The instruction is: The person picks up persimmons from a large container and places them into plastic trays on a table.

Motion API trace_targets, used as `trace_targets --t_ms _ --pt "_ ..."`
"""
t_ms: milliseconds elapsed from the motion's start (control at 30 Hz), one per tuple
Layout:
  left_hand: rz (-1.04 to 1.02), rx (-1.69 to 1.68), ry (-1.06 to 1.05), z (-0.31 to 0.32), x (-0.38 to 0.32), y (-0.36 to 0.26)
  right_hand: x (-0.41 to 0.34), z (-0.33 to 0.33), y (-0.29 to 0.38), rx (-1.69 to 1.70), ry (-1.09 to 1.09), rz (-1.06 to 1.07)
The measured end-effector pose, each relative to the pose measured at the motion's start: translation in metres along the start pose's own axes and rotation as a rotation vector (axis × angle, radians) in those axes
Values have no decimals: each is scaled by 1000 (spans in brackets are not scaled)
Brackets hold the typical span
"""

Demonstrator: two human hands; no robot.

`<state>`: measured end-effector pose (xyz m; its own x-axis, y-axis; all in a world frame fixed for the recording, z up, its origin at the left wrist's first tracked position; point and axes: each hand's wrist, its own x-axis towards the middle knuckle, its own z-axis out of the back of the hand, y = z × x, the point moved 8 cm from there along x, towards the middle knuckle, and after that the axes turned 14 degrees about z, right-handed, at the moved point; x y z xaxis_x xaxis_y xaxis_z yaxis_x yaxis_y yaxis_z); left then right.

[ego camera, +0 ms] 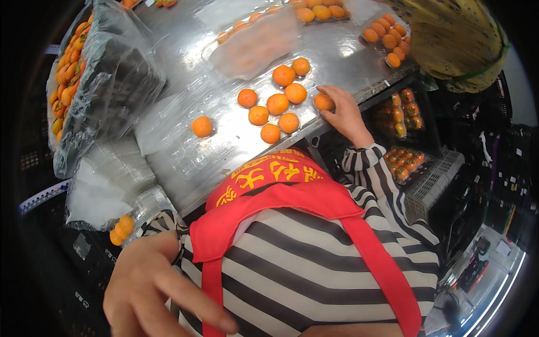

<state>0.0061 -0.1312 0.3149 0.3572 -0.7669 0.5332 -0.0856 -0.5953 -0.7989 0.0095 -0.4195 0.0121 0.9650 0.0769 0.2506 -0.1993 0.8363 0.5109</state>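
Observation:
My right hand curls its thumb and fingers around an orange persimmon near the front edge of the metal table. Left of it, several more persimmons sit in a loose cluster, partly over clear plastic trays. One single persimmon stands apart at the left of the cluster. My left hand is raised close to the camera at lower left, off the table, its fingers spread and nothing seen in them. Some of its fingers are cut off by the picture's edge.
A plastic-lined container of persimmons is at left, above stacked clear trays. A white sheet covers fruit at the back. Filled trays lie back right, beside a yellowish bag. A grey crate stands lower right.

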Motion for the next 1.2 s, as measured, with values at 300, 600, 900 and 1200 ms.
trace_targets --t_ms 300,600,900,1200 --pt "272 -13 10 50 -29 71 15 -1 2 -25 147 85" --pt "775 1214 -522 148 -97 238 8 2 -8 -82 117 -18" --pt "876 1620 -168 140 -75 279 0 -3 -8 38 -53 -36" --pt "826 1568 -267 141 -86 284 -4 -4 -12 71 -153 -91"
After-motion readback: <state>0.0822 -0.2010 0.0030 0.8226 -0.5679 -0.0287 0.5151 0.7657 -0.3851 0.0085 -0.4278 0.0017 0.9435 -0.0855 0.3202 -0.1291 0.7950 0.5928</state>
